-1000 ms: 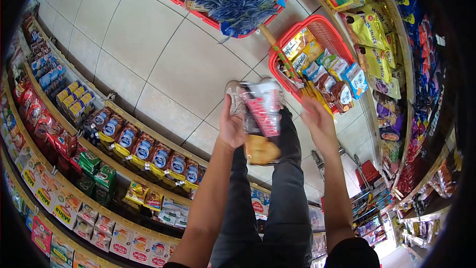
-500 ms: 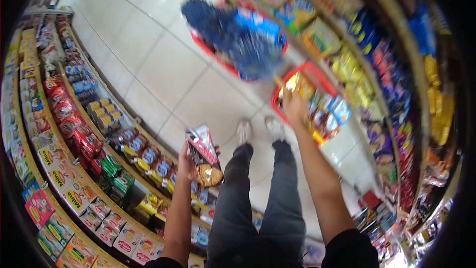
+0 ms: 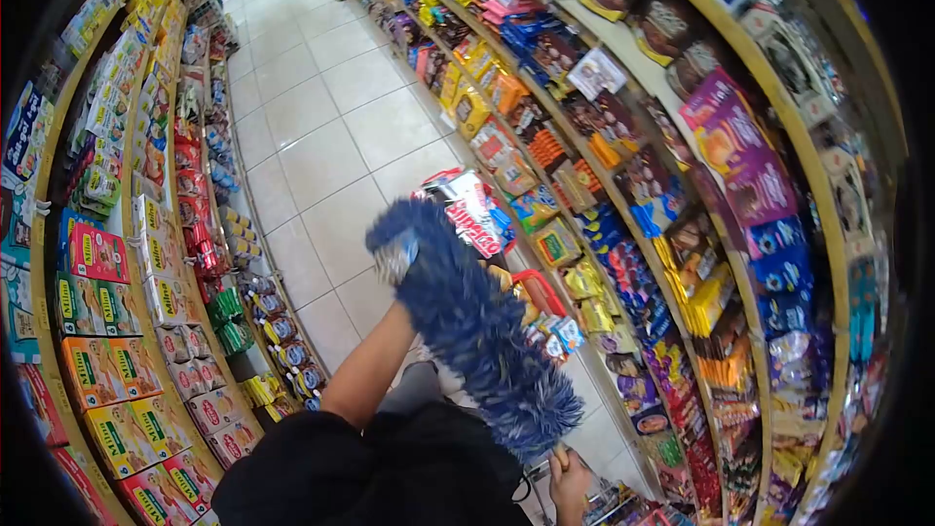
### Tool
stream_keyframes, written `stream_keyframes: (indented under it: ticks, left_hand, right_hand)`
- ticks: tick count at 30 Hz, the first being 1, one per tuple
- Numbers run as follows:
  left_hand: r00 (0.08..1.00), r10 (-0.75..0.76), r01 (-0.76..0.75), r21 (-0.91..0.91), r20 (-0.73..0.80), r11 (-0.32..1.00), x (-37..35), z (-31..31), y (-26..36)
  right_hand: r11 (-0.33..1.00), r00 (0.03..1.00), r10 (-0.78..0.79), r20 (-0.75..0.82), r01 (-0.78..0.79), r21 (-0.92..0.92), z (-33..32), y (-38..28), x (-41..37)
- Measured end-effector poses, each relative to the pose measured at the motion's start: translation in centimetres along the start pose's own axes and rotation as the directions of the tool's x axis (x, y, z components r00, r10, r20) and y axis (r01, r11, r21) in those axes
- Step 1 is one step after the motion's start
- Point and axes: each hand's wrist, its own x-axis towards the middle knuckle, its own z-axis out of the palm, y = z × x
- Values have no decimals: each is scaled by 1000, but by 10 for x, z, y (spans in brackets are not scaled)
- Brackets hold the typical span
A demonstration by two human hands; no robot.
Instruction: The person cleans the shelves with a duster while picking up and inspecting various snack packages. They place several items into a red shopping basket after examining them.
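Note:
My right hand (image 3: pixel 568 475) sits at the bottom of the view, closed around the wooden handle of a fluffy blue duster (image 3: pixel 467 331). The duster slants up and to the left across the middle of the picture. My left forearm (image 3: pixel 375 360) reaches up behind the duster head, which hides the hand itself. Just past the duster's top end, a red and white snack packet (image 3: pixel 474 212) shows on the floor side. I cannot tell whether my left hand holds it.
I stand in a narrow shop aisle with a pale tiled floor (image 3: pixel 321 136). Shelves of boxes and packets line the left (image 3: pixel 107 273), and shelves of snacks line the right (image 3: pixel 682 234). A red basket (image 3: pixel 534 282) with packets sits on the floor by the right shelves.
My view has swung up along the aisle. My right hand left the basket and now holds the duster by its handle. My left hand, which held snack packets, is now hidden behind the duster.

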Motion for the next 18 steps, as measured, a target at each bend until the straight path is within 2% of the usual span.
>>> stream_keyframes:
  ticks: [1,3,5,7,8,11,13,14,17,18]
  left_hand:
    - [997,-63,61,56,35,997,-1,13,-15]
    - [980,-185,171,149,81,974,-15,38,-60]
    - [958,-257,240,132,126,962,-36,68,-98]
    - [938,-296,298,20,179,954,-55,109,-103]
    - [921,-287,292,20,265,956,-68,137,-93]
    - [949,-312,311,14,54,950,-64,147,-96]
    - [902,-273,301,-33,335,953,-66,146,-110]
    - [902,-296,299,40,315,953,-75,148,-124]
    - [805,-503,472,175,314,864,-150,185,-170]
    - [798,-515,468,216,314,857,-158,173,-192]
  right_hand:
    - [999,1000,22,-5,-22,-31,-3,-8,-7]
    - [994,994,100,-40,-99,45,-4,-32,-3]
    - [978,984,155,-88,-140,151,-2,-38,9]
    - [953,966,217,-139,-178,245,-3,-27,-3]
    - [952,961,231,-151,-191,240,-4,-13,-22]
    - [939,946,284,-159,-241,244,-15,47,-86]
    - [918,936,329,-125,-286,274,-22,81,-127]
    - [926,933,322,-161,-275,261,-21,88,-135]
    - [930,907,328,-265,-261,259,-31,86,-123]
    - [921,888,348,-302,-264,286,-33,84,-114]
